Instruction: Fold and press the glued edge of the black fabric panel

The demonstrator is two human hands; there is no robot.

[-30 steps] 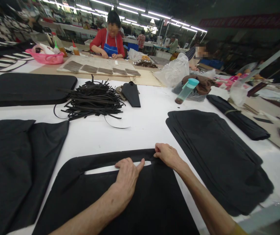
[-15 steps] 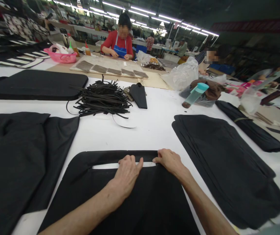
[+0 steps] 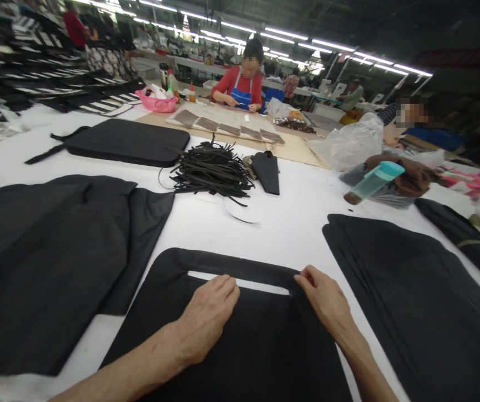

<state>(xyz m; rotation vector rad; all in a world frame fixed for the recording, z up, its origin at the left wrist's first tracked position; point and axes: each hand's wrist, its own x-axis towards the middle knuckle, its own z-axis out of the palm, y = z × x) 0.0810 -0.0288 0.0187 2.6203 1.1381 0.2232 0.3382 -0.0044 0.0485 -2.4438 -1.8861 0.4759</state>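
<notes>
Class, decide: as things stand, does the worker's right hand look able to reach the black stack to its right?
Probably yes: the black stack lies close beside the right hand, with only white tabletop visible between them. The hand would first have to leave the slotted black sheet it touches.

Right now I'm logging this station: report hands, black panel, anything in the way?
Left hand on black panel, covering part of its slot. Right hand pinching panel's far-right corner. Black stack apart, right.

The black, round-cornered, leather-like sheet looks matt and smooth, the crumpled, whitish, translucent plastic bag glossy.
</notes>
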